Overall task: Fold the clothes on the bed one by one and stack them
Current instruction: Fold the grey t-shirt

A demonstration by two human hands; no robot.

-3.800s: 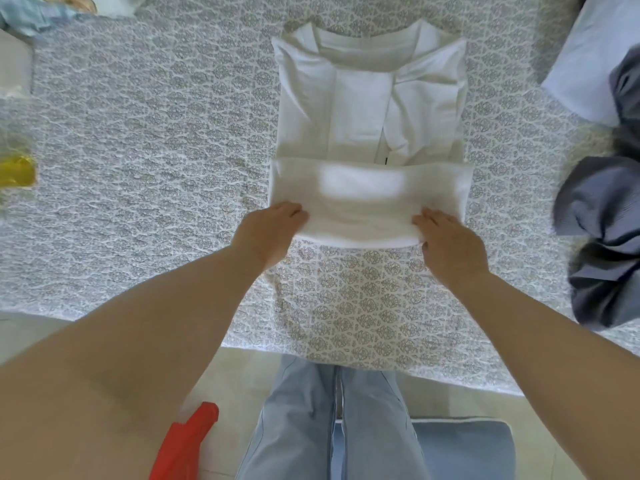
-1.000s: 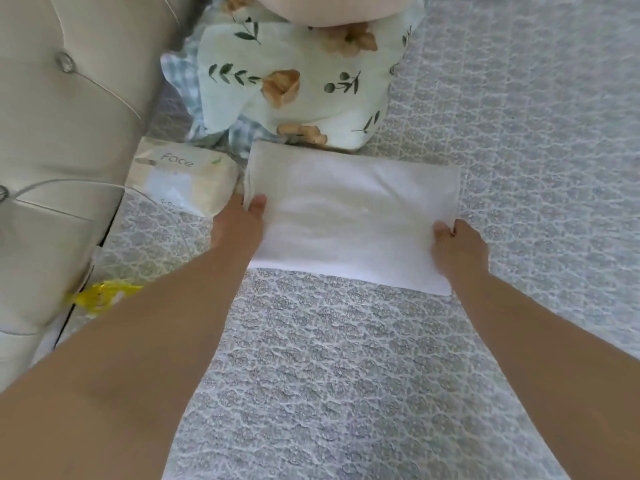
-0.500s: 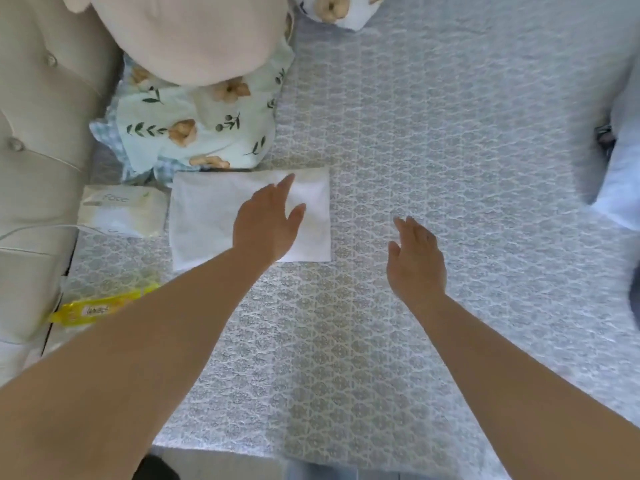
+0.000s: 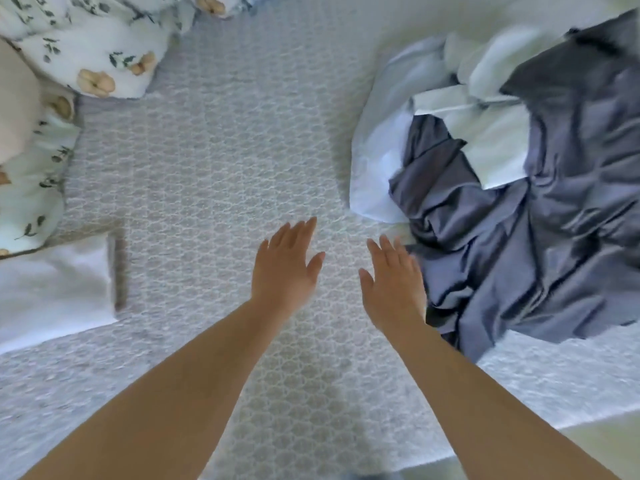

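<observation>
Two floral pillows (image 4: 86, 46) left, crumpled grey garment (image 4: 536, 254) right.

Both bare forearms are stretched forward, side by side. The left hand (image 4: 286, 268) and right hand (image 4: 393, 282) are held flat, palms down, fingers straight, nothing gripped.

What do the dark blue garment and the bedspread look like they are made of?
Blue garment: seems a thin, smooth woven cloth with a slight sheen, since it lies in soft, sharp-edged creases that catch light. The fibre cannot be told. Bedspread: looks like a matte, textured grey fabric with a raised white lattice pattern, perhaps quilted or jacquard; blur leaves it open.
</observation>
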